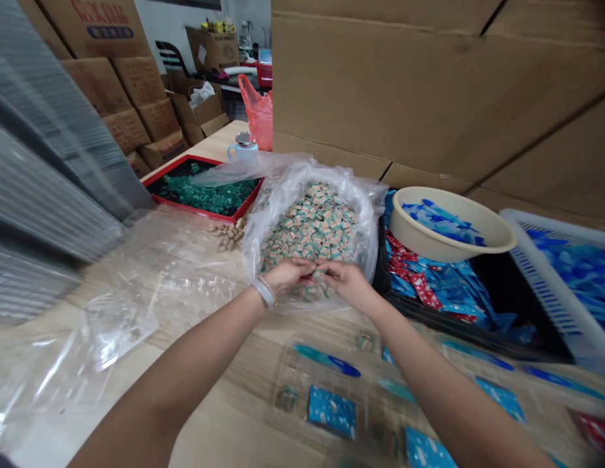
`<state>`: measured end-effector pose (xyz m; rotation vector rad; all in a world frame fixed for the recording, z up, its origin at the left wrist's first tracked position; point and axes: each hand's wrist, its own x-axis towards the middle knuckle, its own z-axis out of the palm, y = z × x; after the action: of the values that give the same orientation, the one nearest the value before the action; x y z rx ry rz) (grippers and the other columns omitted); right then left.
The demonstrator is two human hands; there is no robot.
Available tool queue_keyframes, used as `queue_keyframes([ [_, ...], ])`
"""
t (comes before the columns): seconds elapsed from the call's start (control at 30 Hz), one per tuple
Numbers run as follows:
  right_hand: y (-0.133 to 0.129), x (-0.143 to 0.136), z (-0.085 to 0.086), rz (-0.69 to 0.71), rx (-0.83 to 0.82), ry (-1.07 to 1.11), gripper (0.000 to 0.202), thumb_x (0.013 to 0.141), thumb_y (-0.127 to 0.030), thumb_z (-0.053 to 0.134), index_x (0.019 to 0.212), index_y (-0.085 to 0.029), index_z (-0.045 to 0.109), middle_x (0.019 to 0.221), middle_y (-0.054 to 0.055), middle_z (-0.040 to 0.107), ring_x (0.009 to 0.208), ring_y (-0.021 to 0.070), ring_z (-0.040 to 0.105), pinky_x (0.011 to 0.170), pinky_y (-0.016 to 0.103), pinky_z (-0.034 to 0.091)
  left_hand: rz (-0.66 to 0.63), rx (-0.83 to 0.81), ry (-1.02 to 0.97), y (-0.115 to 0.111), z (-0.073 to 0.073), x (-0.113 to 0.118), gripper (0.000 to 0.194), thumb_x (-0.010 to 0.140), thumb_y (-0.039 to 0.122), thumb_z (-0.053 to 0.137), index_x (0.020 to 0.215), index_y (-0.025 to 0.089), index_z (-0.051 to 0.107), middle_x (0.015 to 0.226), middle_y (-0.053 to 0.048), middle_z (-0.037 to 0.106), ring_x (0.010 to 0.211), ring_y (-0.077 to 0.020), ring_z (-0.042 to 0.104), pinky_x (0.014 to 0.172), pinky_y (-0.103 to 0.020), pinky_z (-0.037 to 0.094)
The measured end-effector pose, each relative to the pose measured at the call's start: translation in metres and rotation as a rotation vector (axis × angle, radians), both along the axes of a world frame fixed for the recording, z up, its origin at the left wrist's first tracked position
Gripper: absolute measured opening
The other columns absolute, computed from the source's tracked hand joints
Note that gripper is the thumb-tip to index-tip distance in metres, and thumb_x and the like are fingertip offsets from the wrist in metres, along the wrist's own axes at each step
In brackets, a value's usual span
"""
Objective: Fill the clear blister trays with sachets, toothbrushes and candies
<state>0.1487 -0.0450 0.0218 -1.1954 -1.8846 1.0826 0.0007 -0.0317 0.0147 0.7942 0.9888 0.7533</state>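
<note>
A clear plastic bag with a rolled-back rim stands open, filled with small block-like pieces striped in tan and green. Over the bag's near side, my left hand and my right hand meet with their fingertips pinched together. A pale band circles the left wrist. Whatever lies between the fingers is too small to make out. Nearer to me, clear plastic trays hold blue-and-teal handled items and blue printed packets; my right forearm covers part of them.
To the right are a black crate of packets, a cream basin and a white basket. A red-rimmed tray, peanuts and a mug stand left. Clear plastic sheets cover the left tabletop. Cardboard rises behind.
</note>
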Motion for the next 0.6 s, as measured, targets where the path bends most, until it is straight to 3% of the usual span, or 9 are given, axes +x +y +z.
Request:
queue_keyframes([
  [0.07, 0.006, 0.002, -0.005, -0.017, -0.064, 0.083, 0.014, 0.066, -0.02, 0.053, 0.076, -0.02, 0.062, 0.084, 0.003, 0.065, 0.086, 0.0183, 0.058, 0.08, 0.034, 0.042, 0.003, -0.063, -0.007, 0.002, 0.001, -0.002, 0.008, 0.069, 0.014, 0.06, 0.063, 0.01, 0.058, 0.05, 0.001, 0.055, 0.046, -0.0063, 0.052, 0.051, -0.018, 0.046],
  [0.13, 0.01, 0.006, -0.01, -0.031, -0.082, 0.093, 0.013, 0.066, -0.022, 0.053, 0.076, -0.019, 0.062, 0.086, 0.003, 0.065, 0.082, 0.0176, 0.058, 0.076, 0.033, 0.043, 0.016, 0.014, 0.078, 0.004, 0.001, -0.005, 0.009, 0.07, 0.013, 0.056, 0.062, 0.011, 0.057, 0.046, 0.004, 0.052, 0.042, -0.0051, 0.049, 0.047, -0.016, 0.044],
  [0.3, 0.002, 0.011, -0.024, -0.046, 0.005, -0.156, 0.016, 0.066, -0.017, 0.052, 0.079, -0.016, 0.063, 0.085, 0.006, 0.064, 0.072, 0.0174, 0.057, 0.068, 0.033, 0.044, 0.013, 0.183, 0.375, 0.005, 0.0, -0.017, 0.008, 0.068, 0.011, 0.054, 0.061, 0.012, 0.057, 0.043, 0.006, 0.049, 0.037, -0.0041, 0.041, 0.038, -0.014, 0.035],
  [0.43, -0.016, -0.003, -0.027, 0.049, 0.239, -0.401, 0.021, 0.066, -0.008, 0.05, 0.077, -0.019, 0.065, 0.099, 0.008, 0.06, 0.094, 0.0226, 0.051, 0.084, 0.037, 0.038, -0.026, 0.31, 0.54, 0.0, -0.009, -0.023, 0.015, 0.068, 0.009, 0.049, 0.074, 0.014, 0.063, 0.054, 0.001, 0.058, 0.045, -0.009, 0.05, 0.047, -0.02, 0.042],
  [0.6, -0.032, -0.014, -0.028, 0.035, 0.333, -0.485, 0.028, 0.072, -0.008, 0.043, 0.085, -0.02, 0.065, 0.096, 0.009, 0.06, 0.09, 0.0229, 0.051, 0.08, 0.038, 0.039, -0.027, 0.653, 0.746, -0.009, -0.019, -0.026, 0.024, 0.068, 0.01, 0.048, 0.082, 0.018, 0.065, 0.08, -0.004, 0.066, 0.073, -0.0165, 0.058, 0.071, -0.027, 0.044],
])
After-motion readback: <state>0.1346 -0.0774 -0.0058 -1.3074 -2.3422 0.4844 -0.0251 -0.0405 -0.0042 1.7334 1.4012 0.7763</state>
